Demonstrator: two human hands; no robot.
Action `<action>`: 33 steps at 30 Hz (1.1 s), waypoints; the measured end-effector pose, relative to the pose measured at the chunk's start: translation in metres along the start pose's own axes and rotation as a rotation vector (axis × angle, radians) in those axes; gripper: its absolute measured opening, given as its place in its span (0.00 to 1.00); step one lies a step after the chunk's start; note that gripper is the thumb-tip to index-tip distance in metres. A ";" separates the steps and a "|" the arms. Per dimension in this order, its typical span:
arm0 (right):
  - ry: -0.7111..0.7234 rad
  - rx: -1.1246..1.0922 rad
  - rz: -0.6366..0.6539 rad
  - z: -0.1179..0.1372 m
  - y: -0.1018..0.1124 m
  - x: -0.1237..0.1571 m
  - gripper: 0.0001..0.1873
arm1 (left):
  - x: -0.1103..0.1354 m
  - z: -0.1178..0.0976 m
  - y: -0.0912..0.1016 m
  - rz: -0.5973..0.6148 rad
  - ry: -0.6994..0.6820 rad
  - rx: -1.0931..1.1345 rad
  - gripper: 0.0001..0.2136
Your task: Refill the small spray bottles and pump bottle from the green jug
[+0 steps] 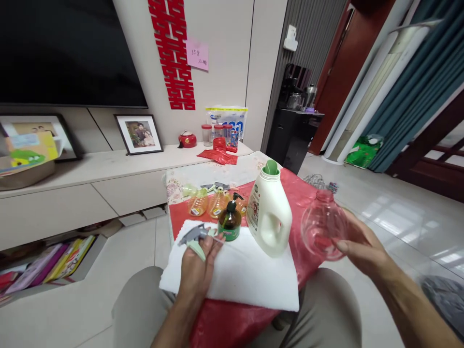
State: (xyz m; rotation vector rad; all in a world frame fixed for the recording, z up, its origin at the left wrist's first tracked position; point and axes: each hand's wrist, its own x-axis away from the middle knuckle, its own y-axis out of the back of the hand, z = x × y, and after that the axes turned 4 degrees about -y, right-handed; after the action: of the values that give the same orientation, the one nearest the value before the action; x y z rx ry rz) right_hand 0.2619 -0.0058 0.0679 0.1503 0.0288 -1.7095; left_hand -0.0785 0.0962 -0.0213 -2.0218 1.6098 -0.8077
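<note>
My left hand (pixel 200 258) is closed round a grey and pale green spray trigger head (pixel 194 235), with its thin tube pointing right over a white cloth (pixel 250 275). Out to the right, past the table's edge, my right hand (pixel 362 239) grips a clear pinkish round plastic bottle (pixel 324 227) by its lower side; its neck is uncapped and points up. Between my hands stand a brown pump bottle (pixel 229 223) with a green label and a large cream jug (pixel 270 217) with a green piece in its mouth. The tube's end is blurred.
Several orange-tinted bottles (pixel 198 205) stand behind the pump bottle, with grey spray heads (pixel 219 186) beyond. A red sheet (pixel 295 193) covers much of the table. The white cabinet (pixel 134 166) behind bears red-lidded jars (pixel 207 135) and a picture frame (pixel 139 134).
</note>
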 end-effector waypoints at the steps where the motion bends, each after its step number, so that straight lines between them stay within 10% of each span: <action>1: 0.010 0.078 -0.018 0.011 0.002 -0.011 0.46 | 0.001 0.012 0.008 -0.016 0.040 -0.007 0.26; 12: -0.005 0.860 -0.133 0.085 -0.008 -0.081 0.49 | 0.000 0.049 0.040 -0.022 0.084 -0.046 0.30; 33: 0.066 1.363 0.000 0.125 -0.022 -0.112 0.47 | 0.001 0.048 0.043 -0.028 0.132 -0.061 0.27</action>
State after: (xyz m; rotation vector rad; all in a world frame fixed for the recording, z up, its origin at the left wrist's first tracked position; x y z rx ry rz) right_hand 0.2449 0.0940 0.2032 1.1940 -1.0922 -1.4515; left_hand -0.0769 0.0844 -0.0849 -2.0753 1.7006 -0.9311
